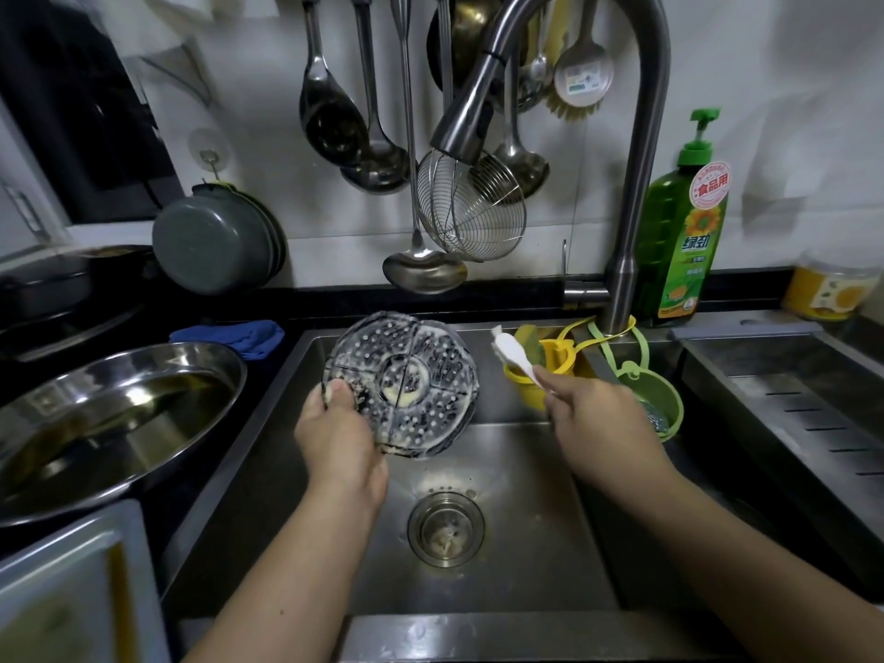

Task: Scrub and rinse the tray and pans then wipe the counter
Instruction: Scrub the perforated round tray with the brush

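Note:
Over the steel sink (550,557) my left hand (339,437) grips a round perforated steamer tray (406,380) by its lower left rim, thumb on the face. The tray is tilted toward me and covered in white suds. My right hand (588,413) holds the handle of a white brush (509,351), whose head points up and left, a short way right of the tray and not touching it. A wide steel pan (110,413) holding dark liquid sits on the black counter at the left.
The faucet (626,193) arches over the sink with no water running. Yellow and green holders (641,394) hang at its base, a green soap bottle (684,241) behind. Ladles and a wire skimmer (471,217) hang on the wall. A blue cloth (234,337) lies behind the sink's left corner.

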Demonstrator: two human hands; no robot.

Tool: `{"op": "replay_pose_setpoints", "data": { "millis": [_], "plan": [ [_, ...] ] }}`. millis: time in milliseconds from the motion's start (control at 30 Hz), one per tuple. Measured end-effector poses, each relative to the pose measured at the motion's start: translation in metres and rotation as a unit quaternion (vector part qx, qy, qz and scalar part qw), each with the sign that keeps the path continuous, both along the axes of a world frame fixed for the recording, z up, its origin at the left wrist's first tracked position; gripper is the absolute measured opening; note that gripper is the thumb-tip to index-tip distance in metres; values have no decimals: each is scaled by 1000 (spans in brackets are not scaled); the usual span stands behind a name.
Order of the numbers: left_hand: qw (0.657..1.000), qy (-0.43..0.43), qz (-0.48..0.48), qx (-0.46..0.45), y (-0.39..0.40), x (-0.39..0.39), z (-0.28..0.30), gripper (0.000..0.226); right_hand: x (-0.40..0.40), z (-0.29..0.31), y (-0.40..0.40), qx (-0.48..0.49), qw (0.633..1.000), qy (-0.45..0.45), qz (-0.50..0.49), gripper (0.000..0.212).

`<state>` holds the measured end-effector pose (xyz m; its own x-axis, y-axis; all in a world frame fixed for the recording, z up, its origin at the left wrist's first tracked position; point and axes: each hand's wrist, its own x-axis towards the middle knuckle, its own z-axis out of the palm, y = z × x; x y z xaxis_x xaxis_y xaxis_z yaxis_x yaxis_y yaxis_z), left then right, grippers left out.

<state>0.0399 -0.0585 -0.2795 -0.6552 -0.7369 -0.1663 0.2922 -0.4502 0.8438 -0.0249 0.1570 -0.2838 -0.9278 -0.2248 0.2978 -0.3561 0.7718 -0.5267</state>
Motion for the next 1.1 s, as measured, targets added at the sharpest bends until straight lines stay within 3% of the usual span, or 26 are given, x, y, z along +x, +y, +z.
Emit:
{"op": "replay_pose_setpoints", "data": {
  "millis": [100,200,300,433,567,700,833,933,1033,1100],
  "plan": [
    [1000,-5,-22,-15,2,-1,0,23,5,5,-2,19,996,24,78,39],
    [999,-1,-28,-23,5,-1,0,21,4,9,-4,85,992,28,84,40],
    [1000,2,-8,27,-2,2,0,22,12,5,-4,94,991,-31,95,38],
    [997,4,13,82,-6,2,0,23,53,-1,-25,88,969,-80,216,38],
    [997,14,21,76,-3,2,-2,23,25,-1,-19,102,989,-26,108,39],
    [996,23,19,80,-2,3,2,23,55,-8,-30,113,971,-60,202,43],
    [997,24,-26,66,4,4,2,21,28,-7,-26,91,986,8,139,42],
    [995,19,-71,69,11,2,4,25,47,-9,-38,98,965,-5,244,42],
    [992,-4,-114,59,18,1,4,25,28,-1,-30,97,982,44,154,41],
    [990,-11,-129,47,19,3,3,25,28,-2,-26,100,982,42,152,42]
  ]
}}
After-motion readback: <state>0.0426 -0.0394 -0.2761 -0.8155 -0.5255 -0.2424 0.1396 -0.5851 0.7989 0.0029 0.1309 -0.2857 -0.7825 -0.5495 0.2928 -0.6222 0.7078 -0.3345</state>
